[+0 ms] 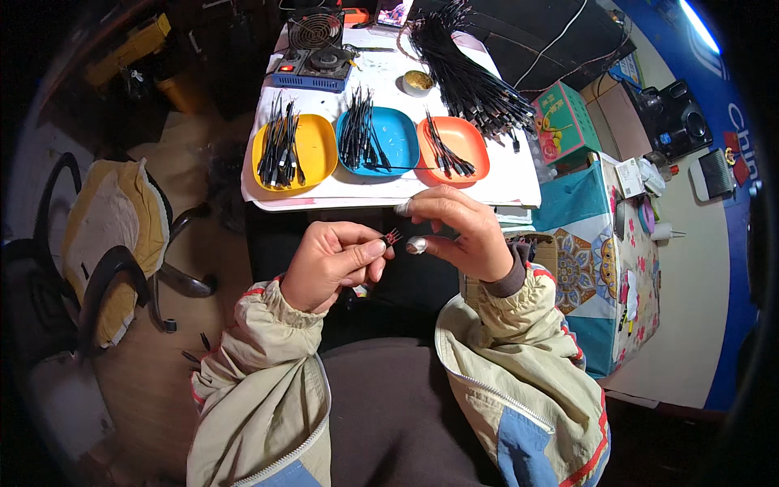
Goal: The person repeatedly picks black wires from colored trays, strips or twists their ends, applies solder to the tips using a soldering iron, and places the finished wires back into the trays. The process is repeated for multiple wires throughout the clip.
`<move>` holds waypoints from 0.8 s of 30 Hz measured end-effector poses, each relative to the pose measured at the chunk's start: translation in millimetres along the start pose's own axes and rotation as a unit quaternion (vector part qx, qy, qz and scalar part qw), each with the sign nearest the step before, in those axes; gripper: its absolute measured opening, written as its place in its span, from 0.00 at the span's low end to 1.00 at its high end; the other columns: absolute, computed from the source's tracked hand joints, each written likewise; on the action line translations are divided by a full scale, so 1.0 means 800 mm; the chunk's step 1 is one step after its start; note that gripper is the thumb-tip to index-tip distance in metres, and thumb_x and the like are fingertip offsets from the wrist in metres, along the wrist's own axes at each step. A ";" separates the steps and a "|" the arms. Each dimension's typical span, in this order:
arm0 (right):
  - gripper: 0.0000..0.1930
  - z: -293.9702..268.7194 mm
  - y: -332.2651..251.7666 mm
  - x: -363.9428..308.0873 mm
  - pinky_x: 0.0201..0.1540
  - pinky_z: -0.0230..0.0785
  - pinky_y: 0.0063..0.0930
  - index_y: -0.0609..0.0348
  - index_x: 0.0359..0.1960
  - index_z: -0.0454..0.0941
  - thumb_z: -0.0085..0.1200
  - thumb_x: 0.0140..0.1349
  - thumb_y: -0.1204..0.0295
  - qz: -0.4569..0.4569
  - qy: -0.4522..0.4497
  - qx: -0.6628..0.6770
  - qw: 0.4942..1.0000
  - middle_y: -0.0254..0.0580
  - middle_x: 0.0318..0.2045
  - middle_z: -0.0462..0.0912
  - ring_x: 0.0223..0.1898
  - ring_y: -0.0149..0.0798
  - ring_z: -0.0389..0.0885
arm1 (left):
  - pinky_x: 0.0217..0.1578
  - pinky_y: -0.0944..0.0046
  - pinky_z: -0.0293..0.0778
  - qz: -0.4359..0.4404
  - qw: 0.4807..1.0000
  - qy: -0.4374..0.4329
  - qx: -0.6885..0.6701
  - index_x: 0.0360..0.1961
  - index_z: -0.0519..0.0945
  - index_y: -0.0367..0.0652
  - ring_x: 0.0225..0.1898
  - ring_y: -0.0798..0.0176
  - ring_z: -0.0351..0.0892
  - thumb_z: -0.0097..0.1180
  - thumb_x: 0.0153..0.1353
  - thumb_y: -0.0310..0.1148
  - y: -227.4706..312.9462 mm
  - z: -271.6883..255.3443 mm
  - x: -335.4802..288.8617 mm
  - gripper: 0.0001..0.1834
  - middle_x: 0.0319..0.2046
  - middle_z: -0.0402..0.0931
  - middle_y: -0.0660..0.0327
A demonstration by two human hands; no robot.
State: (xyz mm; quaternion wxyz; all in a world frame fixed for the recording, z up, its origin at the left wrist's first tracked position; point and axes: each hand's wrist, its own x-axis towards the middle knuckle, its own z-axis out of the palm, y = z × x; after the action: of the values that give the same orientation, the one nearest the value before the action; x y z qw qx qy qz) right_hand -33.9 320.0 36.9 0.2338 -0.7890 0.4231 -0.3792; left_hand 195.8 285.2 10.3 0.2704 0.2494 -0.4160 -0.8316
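My left hand [341, 258] pinches a thin black cable between thumb and fingers, in front of the table's near edge. The cable's split wire ends [393, 237] stick out, fanned apart and reddish; the rest of it is hidden by my hand. Just right of these ends is my right hand [464, 229], thumb and fingers apart around a gap. White wrapping covers its thumb tip and a fingertip. Beyond my hands lie three trays of short black cables: a yellow tray [326, 154], a blue tray [402, 134] and an orange tray [475, 146].
On the white table [369, 193], a large bundle of black cables [466, 73] lies at the back right. A small round tin [417, 82] stands near it. A blue device with a fan [312, 69] is at the back left. One cable spans the blue and orange trays.
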 end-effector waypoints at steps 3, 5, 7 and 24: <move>0.17 0.001 -0.009 0.007 0.37 0.73 0.31 0.58 0.42 0.80 0.65 0.47 0.80 -0.088 -0.005 -0.023 0.996 0.40 0.37 0.79 0.37 0.42 0.79 | 0.17 0.79 0.56 -0.009 1.000 -0.014 0.003 0.36 0.81 0.30 0.14 0.81 0.61 0.55 0.65 0.28 0.001 0.003 -0.004 0.10 0.21 0.78 0.61; 0.17 0.001 -0.013 0.008 0.37 0.73 0.31 0.58 0.41 0.79 0.65 0.47 0.80 -0.098 -0.010 -0.029 0.995 0.40 0.37 0.78 0.36 0.42 0.79 | 0.17 0.78 0.57 -0.015 1.000 -0.018 0.009 0.37 0.81 0.31 0.14 0.81 0.61 0.55 0.65 0.29 0.002 0.003 -0.006 0.09 0.21 0.78 0.61; 0.15 0.001 -0.016 0.007 0.35 0.72 0.31 0.59 0.39 0.79 0.64 0.46 0.80 -0.120 -0.003 -0.042 0.992 0.40 0.35 0.78 0.34 0.41 0.78 | 0.17 0.78 0.58 -0.031 0.999 -0.043 0.008 0.37 0.81 0.32 0.14 0.80 0.61 0.55 0.65 0.29 0.006 0.002 -0.006 0.09 0.21 0.78 0.61; 0.10 0.023 -0.014 -0.022 0.41 0.68 0.24 0.63 0.42 0.74 0.58 0.60 0.75 0.108 0.024 0.152 0.982 0.37 0.35 0.77 0.36 0.31 0.74 | 0.26 0.64 0.75 0.345 0.814 0.096 0.458 0.38 0.79 0.31 0.24 0.55 0.80 0.58 0.55 0.19 -0.010 0.017 -0.007 0.08 0.24 0.78 0.52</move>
State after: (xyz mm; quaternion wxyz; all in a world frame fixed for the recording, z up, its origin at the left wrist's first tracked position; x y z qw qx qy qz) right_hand -20.2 341.8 26.3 0.3802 -0.6847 0.4491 -0.4301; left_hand 189.2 300.7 11.8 0.4329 0.2633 -0.7792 -0.3689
